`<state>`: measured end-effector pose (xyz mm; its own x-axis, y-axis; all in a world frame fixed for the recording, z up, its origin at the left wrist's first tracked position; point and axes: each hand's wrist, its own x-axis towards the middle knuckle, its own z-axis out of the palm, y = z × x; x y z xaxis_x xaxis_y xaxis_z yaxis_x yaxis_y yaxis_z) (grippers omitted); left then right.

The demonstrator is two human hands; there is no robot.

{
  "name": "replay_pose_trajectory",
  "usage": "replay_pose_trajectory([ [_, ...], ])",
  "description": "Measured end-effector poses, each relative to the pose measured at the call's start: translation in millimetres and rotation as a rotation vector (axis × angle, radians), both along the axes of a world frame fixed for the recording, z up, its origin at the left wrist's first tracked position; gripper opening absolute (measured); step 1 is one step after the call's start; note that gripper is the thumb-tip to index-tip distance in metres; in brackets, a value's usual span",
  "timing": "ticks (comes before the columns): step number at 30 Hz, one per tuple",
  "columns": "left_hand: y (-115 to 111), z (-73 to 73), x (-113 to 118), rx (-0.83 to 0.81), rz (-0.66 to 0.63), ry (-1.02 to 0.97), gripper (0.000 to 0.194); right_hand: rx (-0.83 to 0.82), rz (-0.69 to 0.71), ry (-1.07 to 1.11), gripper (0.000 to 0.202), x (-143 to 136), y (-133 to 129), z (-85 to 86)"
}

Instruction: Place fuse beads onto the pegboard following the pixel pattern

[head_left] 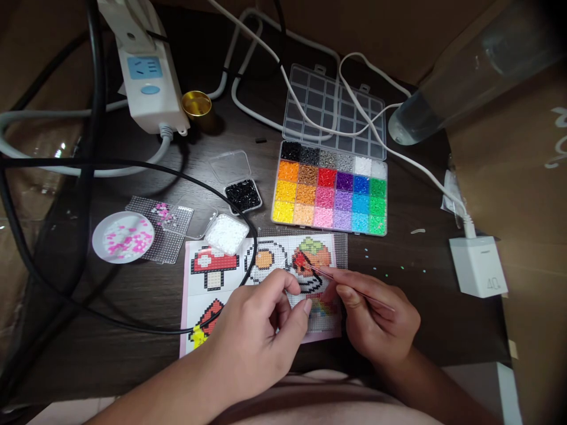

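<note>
My right hand (381, 316) is closed around pink tweezers (354, 286), whose tips reach a bead design (305, 264) of red and black on a clear pegboard (340, 251). Over the lower middle of the pattern sheet (212, 241) is my left hand (266, 330), its thumb and forefinger curled with a small gap between them and nothing visible there. The sheet shows a mushroom, an egg and other pixel pictures. Above it, a bead case (330, 188) lies open with many colours. Small boxes of white beads (227, 234) and black beads (243, 195) stand to its left.
A white dish (124, 237) of pink and white beads overlaps another pegboard (175, 239). Black cable (133, 321) crosses the sheet. A power strip (153, 97), gold tin (197, 105), clear bottle (443, 94) and white charger (478, 267) surround the work.
</note>
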<state>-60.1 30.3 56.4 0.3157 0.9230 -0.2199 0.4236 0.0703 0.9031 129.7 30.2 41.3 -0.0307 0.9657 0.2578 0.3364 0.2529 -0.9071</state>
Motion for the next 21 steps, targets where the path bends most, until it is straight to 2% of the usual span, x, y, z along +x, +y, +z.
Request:
replay_pose_trajectory([
  [8,-1.2,0.9,0.2,0.007,-0.002,0.006,0.007,-0.034,-0.005,-0.010,0.037,0.0,-1.2,0.1],
  [21,-1.7,1.2,-1.0,0.024,-0.004,0.013,0.007,0.006,-0.020,-0.003,0.040,-0.4,-0.1,-1.4],
])
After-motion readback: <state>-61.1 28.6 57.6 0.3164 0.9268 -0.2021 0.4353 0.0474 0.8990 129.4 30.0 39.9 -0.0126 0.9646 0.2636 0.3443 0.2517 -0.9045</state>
